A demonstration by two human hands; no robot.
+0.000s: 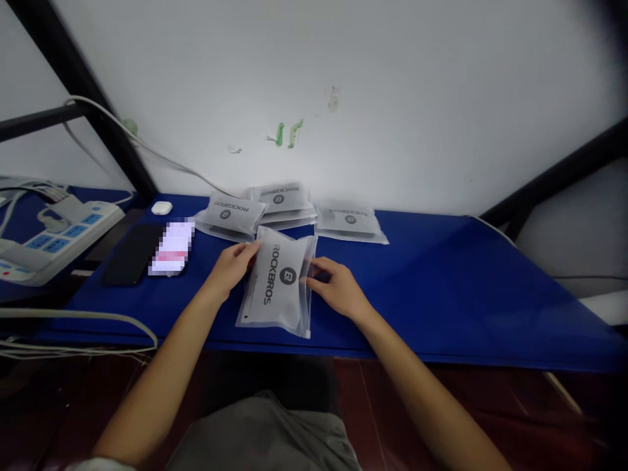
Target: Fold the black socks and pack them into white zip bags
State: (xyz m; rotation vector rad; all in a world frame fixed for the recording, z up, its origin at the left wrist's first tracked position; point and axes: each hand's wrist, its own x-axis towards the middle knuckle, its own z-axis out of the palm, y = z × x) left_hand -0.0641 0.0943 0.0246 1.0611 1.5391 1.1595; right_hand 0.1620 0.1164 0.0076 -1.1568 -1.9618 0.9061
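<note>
A frosted zip pouch (282,288) printed ROCKBROS rests at the front of the blue table, its lettering running lengthwise. My left hand (234,265) grips its upper left edge, with the fingertips partly hidden by the pouch. On the other side, my right hand (338,284) pinches the right edge between thumb and fingers. Behind it lie more such pouches: one at the left (230,214), a stack in the middle (282,199), and one at the right (349,221).
A dark phone (132,255) and a phone with a lit, blurred screen (171,247) lie at left, near a white earbud case (161,208). A power strip (69,235) with cables stands further left. Black frame bars (554,173) flank the blue table (441,294) before a white wall.
</note>
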